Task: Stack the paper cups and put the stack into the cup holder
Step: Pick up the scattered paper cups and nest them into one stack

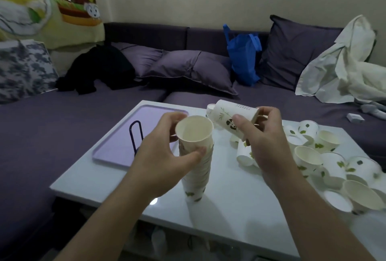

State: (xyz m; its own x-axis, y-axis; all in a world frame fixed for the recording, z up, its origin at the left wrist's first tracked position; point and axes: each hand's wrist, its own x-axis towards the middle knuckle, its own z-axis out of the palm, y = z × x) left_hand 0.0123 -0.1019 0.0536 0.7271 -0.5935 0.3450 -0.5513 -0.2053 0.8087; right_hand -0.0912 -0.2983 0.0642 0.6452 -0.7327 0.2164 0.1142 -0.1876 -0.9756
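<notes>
- The left hand [165, 152] has its grip curled round the upper part of the stack of paper cups [196, 162], thumb on the near side just below the rim, fingers wrapped behind it.
- The stack stands upright on the white table [229, 208], its open mouth facing up, its base touching the tabletop (a leaf print shows near the bottom).
- The right hand [265, 135] pinches a single paper cup [234, 115] between thumb and fingers; the cup lies tilted on its side above the table, panda print facing the camera, just to the right of the stack's rim and apart from it.
- The cup holder [136, 135], a dark wire loop, stands upright on a lilac tray [117, 152] at the table's left, just behind the left hand.
- Loose paper cups [325, 160] lie heaped on the table's right side, below and beyond the right hand, some upright and some tipped over.
- Behind the table runs a purple sofa [62, 118] with cushions, a blue bag [243, 58] and a pale cloth [344, 66].
</notes>
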